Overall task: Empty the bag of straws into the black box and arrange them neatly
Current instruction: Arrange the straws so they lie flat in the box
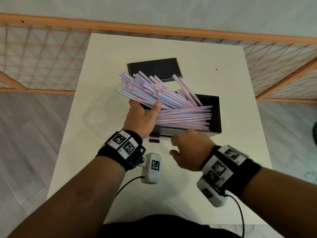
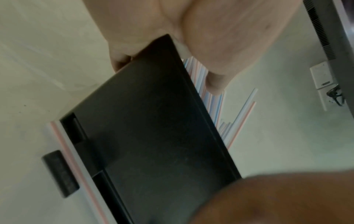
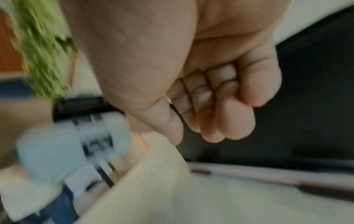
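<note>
The black box (image 1: 215,117) stands open on the white table (image 1: 106,52). Pink-and-blue striped straws (image 1: 181,115) lie lengthwise in it. A second lot of straws (image 1: 144,88) fans up and out over its left end. My left hand (image 1: 145,109) grips that left end wall (image 2: 153,121), fingers (image 2: 119,63) outside and thumb (image 2: 214,81) on the straws (image 2: 212,103). My right hand (image 1: 186,148) hovers by the box's front wall, fingers (image 3: 220,109) curled into the palm and holding nothing. One stray straw (image 1: 158,138) lies on the table against the front wall.
The black lid (image 1: 154,69) lies flat behind the box. A clear plastic bag (image 1: 96,115) rests on the table left of the box. A small black latch (image 2: 59,172) juts from the box's front. A wooden lattice screen (image 1: 42,54) stands behind the table.
</note>
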The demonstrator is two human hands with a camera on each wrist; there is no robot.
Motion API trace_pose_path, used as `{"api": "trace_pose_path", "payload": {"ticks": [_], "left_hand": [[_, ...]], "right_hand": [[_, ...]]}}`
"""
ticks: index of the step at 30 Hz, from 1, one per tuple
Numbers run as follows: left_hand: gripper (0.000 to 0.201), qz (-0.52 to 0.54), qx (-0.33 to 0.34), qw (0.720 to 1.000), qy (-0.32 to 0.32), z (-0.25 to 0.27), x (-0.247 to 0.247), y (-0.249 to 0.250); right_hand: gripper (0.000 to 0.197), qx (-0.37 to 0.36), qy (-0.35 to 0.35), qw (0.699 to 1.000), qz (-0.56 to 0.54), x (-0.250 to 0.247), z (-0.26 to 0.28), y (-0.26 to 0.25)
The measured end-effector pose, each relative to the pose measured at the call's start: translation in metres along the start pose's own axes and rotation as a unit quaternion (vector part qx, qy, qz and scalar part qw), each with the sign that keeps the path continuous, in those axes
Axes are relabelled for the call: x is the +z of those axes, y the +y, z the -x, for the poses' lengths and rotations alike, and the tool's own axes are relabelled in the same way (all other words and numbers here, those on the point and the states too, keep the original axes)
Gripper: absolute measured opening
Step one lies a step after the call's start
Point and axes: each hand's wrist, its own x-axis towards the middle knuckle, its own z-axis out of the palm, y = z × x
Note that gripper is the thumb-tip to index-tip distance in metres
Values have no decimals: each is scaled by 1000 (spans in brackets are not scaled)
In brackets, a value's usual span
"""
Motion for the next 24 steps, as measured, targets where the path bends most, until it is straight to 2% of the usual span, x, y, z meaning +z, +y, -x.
{"api": "trace_pose_path", "payload": {"ticks": [3, 13, 17, 21, 24], "left_hand": [[59, -7, -2, 1000, 6, 0, 0, 1], [60, -1, -6, 1000, -4, -4, 0, -3], [63, 21, -5, 1000, -11, -2, -1, -2], [66, 98, -13, 995, -5, -1, -6, -3], [60, 154, -10, 988, 10, -5, -11, -6]], "right_hand": [[20, 29, -52, 997, 43, 30, -15, -4], [23, 69, -61, 993, 71, 55, -48, -10], [23, 52, -55, 993, 86, 48, -44, -11], [23, 33, -50, 995, 84, 19, -15, -9], [7, 50, 24, 993, 100, -16, 15, -4]]}}
